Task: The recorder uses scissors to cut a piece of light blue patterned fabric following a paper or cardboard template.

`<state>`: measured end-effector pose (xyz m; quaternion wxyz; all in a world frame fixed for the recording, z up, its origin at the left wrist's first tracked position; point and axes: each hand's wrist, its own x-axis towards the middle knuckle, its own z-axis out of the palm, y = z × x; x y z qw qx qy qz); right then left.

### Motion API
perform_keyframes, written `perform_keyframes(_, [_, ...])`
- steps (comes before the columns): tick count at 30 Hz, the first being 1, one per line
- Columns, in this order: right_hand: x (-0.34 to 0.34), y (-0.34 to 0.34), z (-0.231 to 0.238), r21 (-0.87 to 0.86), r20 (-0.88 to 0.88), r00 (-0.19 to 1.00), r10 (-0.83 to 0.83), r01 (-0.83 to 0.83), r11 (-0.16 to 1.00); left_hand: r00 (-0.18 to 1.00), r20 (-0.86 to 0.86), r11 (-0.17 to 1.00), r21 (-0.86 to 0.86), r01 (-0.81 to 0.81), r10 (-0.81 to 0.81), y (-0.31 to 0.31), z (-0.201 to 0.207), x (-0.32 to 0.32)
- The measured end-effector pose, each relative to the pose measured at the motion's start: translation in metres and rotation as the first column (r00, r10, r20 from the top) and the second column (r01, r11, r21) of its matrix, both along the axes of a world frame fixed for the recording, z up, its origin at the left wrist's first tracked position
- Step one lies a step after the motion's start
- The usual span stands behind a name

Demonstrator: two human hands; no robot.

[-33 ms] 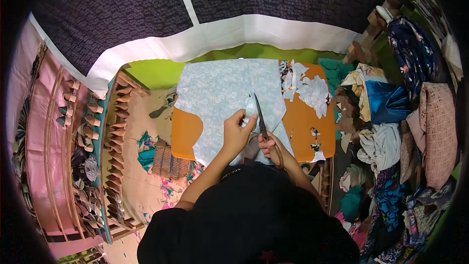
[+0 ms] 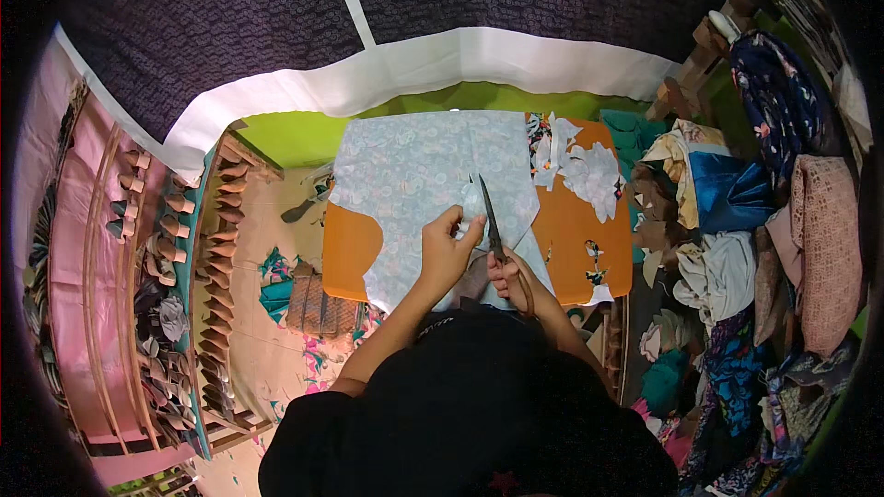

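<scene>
- Right hand (image 2: 508,278) grips the scissors (image 2: 491,221) by the handles; blades point up over the pale blue cloth (image 2: 414,175)
- Left hand (image 2: 447,248) pinches that cloth beside the blades
- cloth lies on the orange desk (image 2: 575,230); white scraps (image 2: 589,170) sit right of the cloth

An orange table (image 2: 575,235) carries a pale blue patterned fabric (image 2: 419,175), spread flat under and beyond the fingers. Loose light fabric scraps (image 2: 589,170) lie on its bare surface, to the right of the fingers.

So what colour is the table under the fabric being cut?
The table is orange, seen best in the head view, beside the pale blue patterned fabric.
</scene>
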<state>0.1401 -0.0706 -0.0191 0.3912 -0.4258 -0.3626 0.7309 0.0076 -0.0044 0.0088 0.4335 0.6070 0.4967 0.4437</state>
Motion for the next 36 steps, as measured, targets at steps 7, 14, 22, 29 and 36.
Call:
perform_keyframes(7, [-0.001, -0.003, -0.014, 0.056, 0.057, 0.996, -0.066, 0.063, 0.996, 0.998, 0.055, 1.000, 0.017, 0.003, -0.004, 0.002, -0.004, 0.002])
perform_keyframes(14, [0.000, 0.000, -0.012, 0.123, 0.104, 0.993, -0.056, 0.043, 0.991, 0.999, 0.032, 1.000, -0.019, 0.019, -0.019, 0.003, -0.004, -0.004])
perform_keyframes(22, [0.000, 0.000, -0.019, 0.209, 0.218, 0.970, -0.111, 0.064, 0.976, 0.998, -0.056, 0.999, -0.023, 0.035, -0.036, 0.004, 0.004, -0.004])
perform_keyframes(29, [0.004, 0.002, 0.000, 0.219, 0.234, 0.969, -0.073, 0.020, 0.975, 0.982, -0.176, 0.998, -0.018, 0.068, -0.070, 0.008, 0.000, -0.010])
perform_keyframes(36, [0.004, 0.000, -0.002, 0.253, 0.251, 0.966, -0.066, 0.000, 0.968, 0.959, -0.251, 0.990, 0.013, 0.137, -0.130, 0.006, 0.002, -0.010])
